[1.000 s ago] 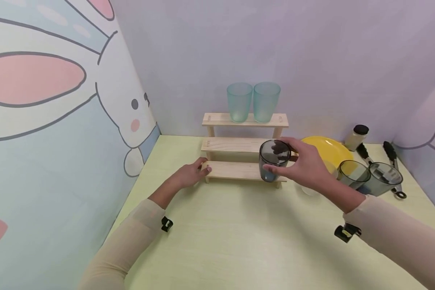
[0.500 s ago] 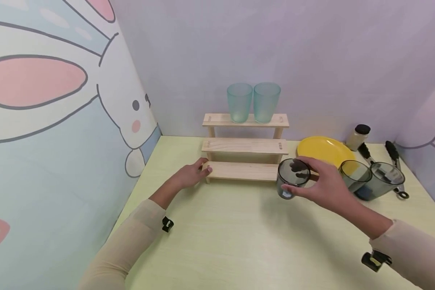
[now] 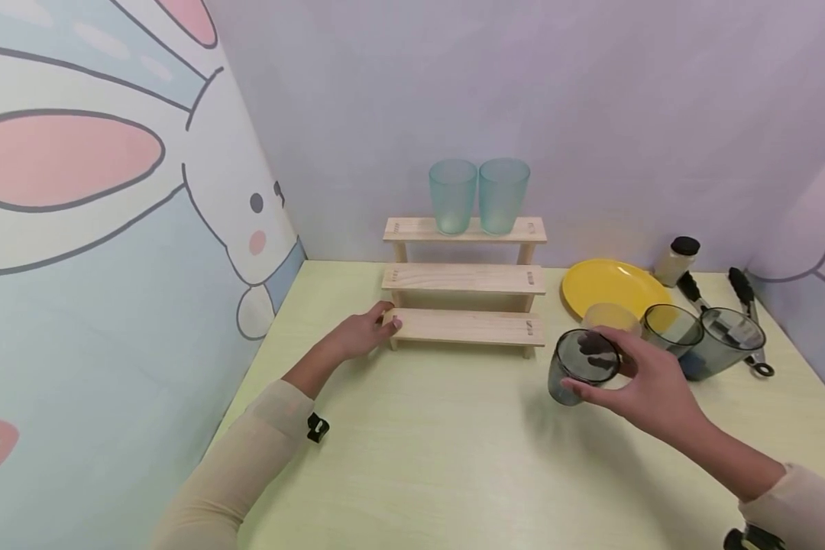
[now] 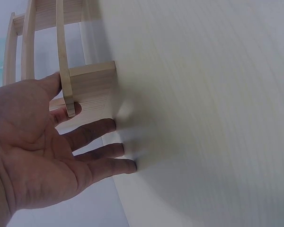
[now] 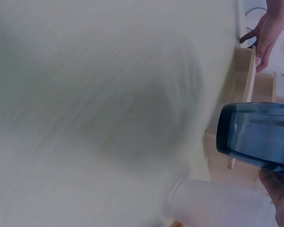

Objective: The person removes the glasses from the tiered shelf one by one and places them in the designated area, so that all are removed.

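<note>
My right hand (image 3: 660,393) grips a dark grey glass tumbler (image 3: 565,378) between thumb and fingers, held above the table to the right of a three-step wooden rack (image 3: 464,325). In the right wrist view the tumbler (image 5: 262,135) appears sideways, its thick base facing the table. At the rack's left end, my left hand (image 3: 360,334) pinches the lowest step. Its thumb and index finger lie on either side of the board (image 4: 65,56) in the left wrist view, other fingers reaching toward the tabletop. Two pale teal tumblers (image 3: 452,197) stand on the top step.
Right of the rack lies a yellow plate (image 3: 591,286), with a clear frosted cup (image 3: 608,315) in front. Two more grey tumblers (image 3: 718,347) stand beside it. Behind them are a black-lidded jar (image 3: 675,263) and black-handled utensils (image 3: 742,289). Walls close off the back and left.
My right hand has carried the grey tumbler from over the rack's lower right end to the right and toward me. My left hand has stayed on the rack.
</note>
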A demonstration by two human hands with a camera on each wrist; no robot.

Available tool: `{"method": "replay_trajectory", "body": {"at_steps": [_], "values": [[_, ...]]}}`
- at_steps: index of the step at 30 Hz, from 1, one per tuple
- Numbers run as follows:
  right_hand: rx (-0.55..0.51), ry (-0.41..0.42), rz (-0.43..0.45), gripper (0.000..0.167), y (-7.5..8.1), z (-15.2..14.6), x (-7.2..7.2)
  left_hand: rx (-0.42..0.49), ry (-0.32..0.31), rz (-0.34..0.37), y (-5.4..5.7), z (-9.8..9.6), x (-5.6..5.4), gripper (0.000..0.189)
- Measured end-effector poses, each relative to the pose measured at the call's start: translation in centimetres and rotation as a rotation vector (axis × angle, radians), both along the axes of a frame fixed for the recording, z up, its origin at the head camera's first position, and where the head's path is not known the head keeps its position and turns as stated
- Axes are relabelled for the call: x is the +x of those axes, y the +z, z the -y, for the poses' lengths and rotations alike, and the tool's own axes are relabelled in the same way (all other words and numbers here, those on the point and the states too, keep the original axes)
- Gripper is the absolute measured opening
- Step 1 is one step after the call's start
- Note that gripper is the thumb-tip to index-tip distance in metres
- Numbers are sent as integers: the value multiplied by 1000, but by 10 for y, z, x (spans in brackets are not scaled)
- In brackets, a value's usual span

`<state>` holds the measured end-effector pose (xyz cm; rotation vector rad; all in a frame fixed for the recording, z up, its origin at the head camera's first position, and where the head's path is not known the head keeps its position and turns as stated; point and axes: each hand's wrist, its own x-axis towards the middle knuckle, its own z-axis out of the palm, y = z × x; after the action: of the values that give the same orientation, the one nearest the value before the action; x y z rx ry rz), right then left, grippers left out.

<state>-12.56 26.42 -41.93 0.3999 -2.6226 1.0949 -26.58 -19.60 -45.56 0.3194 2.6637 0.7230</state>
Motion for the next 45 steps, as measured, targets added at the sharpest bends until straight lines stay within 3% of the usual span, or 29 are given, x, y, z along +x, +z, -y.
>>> {"method": "replay_trajectory", "body": {"at_steps": [15,20,31,45], "values": [[-8,-80,35,72,-15,-28,23,16,6,9,4,-2,4,68],[-2,-104,44,71,-21,-33,26,6,5,7,0,0,2,69],[-24,-181,24,75,-36,-41,27,5,-7,9,2,0,1,70],[5,-227,52,78,-40,-41,21,14,-14,2,5,-1,4,67]]}}
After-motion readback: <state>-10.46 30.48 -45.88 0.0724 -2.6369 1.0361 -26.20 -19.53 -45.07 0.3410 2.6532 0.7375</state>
